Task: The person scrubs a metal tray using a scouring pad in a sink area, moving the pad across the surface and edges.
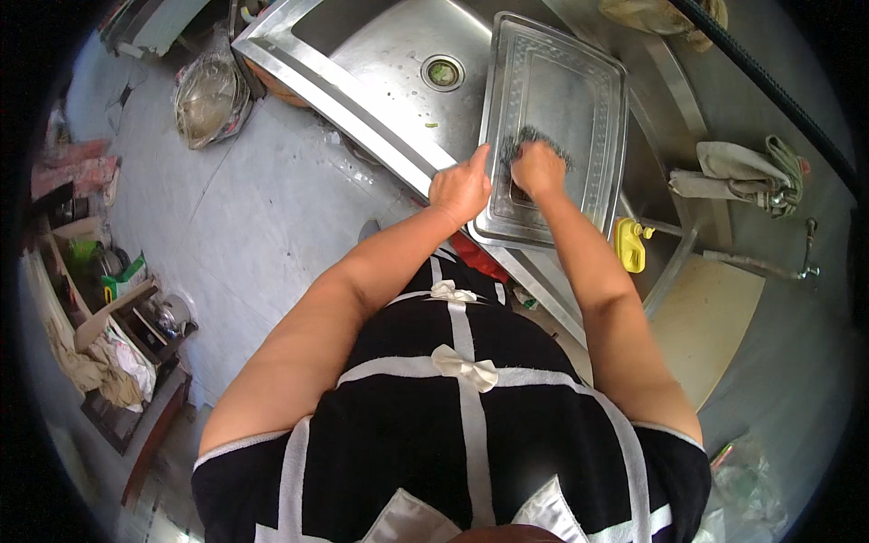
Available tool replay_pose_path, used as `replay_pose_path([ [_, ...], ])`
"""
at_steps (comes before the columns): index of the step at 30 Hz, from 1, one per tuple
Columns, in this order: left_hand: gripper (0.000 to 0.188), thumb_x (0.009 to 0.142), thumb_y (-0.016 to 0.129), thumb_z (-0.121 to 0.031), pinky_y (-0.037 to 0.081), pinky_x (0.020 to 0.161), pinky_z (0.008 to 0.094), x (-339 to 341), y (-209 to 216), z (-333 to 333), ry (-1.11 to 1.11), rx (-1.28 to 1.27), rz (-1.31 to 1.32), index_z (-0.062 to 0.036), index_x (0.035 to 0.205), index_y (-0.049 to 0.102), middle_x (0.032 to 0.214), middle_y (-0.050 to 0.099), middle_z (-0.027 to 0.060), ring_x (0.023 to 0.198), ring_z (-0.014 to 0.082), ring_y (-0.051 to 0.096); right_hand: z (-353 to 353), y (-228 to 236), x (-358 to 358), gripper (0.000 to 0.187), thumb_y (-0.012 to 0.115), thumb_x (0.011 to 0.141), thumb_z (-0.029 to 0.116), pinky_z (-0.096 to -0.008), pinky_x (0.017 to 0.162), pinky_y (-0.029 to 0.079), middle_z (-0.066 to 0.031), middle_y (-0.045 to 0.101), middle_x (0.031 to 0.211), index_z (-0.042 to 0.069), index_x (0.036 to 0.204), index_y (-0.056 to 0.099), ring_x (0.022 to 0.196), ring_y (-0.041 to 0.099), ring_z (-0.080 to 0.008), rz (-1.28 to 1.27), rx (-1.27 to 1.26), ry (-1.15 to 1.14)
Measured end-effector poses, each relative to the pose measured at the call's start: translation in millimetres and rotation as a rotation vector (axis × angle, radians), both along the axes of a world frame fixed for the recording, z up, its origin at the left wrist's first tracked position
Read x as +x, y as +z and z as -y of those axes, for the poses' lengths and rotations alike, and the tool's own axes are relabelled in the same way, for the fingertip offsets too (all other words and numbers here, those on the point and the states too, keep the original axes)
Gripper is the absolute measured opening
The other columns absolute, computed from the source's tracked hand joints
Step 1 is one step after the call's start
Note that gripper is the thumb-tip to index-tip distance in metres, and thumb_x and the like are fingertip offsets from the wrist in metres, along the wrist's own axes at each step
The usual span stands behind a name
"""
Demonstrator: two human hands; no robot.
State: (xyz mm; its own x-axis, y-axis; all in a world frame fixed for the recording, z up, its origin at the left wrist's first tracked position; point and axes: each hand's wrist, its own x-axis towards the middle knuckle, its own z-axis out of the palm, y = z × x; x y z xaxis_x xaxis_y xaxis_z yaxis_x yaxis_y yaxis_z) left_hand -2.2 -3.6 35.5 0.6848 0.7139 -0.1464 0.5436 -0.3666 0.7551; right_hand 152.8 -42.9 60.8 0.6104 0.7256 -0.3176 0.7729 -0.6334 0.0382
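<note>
A rectangular metal tray [572,90] with a raised rim lies tilted across the right side of the steel sink [389,77]. My left hand [460,190] grips its near left edge, thumb pointing up along the rim and the other fingers curled. Pressed on the tray's inner face, my right hand [540,170] is closed around a dark, wiry steel wool scrubber [536,136]. Loose strands of it stick out past my knuckles. My right fingertips and part of the scrubber are hidden under the hand.
The sink's drain [444,72] holds green scraps, and another green bit lies nearby. Right of the tray stands a yellow jug [631,244]. Grey cloths [742,174] hang beyond it, near a wall tap [808,270]. A black hose [769,86] crosses the upper right. A plastic-wrapped bundle [206,101] sits at left.
</note>
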Motion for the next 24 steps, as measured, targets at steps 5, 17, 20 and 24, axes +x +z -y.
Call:
replay_pose_path([
  [5,0.055,0.080,0.055,-0.021,0.049,0.068,0.0503,1,-1,1,-0.014,0.034,0.000,-0.0129,0.132,0.041,0.082,0.065,0.0195,0.072,0.0386,0.064,-28,-17,21,0.018,0.056,0.077,0.014,-0.0487,0.079,0.048,-0.0140,0.063,0.099,0.010,0.090,0.069,0.096,0.062,-0.0302,0.176,0.168,-0.084],
  [17,0.059,0.080,0.055,-0.022,0.050,0.070,0.0492,3,-5,4,-0.062,0.108,-0.026,-0.0117,0.135,0.036,0.086,0.066,0.0191,0.074,0.0388,0.064,92,-3,-25,0.012,0.067,0.073,0.020,-0.0435,0.077,0.047,-0.0124,0.062,0.085,0.009,0.077,0.067,0.087,0.060,-0.0308,0.013,0.236,0.116],
  [20,0.059,0.080,0.054,-0.023,0.049,0.072,0.0490,3,2,2,-0.067,0.083,-0.044,-0.0121,0.135,0.036,0.085,0.066,0.0205,0.075,0.0396,0.064,104,2,-25,0.013,0.066,0.074,0.020,-0.0431,0.081,0.044,-0.0112,0.062,0.091,0.010,0.081,0.069,0.095,0.059,-0.0284,-0.014,0.170,0.072],
  [24,0.062,0.080,0.053,-0.024,0.048,0.073,0.0499,6,2,5,-0.060,0.093,-0.073,-0.0100,0.137,0.032,0.079,0.065,0.0225,0.074,0.0414,0.063,121,-2,-25,0.013,0.063,0.073,0.016,-0.0428,0.082,0.043,-0.0107,0.063,0.093,0.011,0.082,0.070,0.098,0.058,-0.0279,-0.016,0.179,-0.006],
])
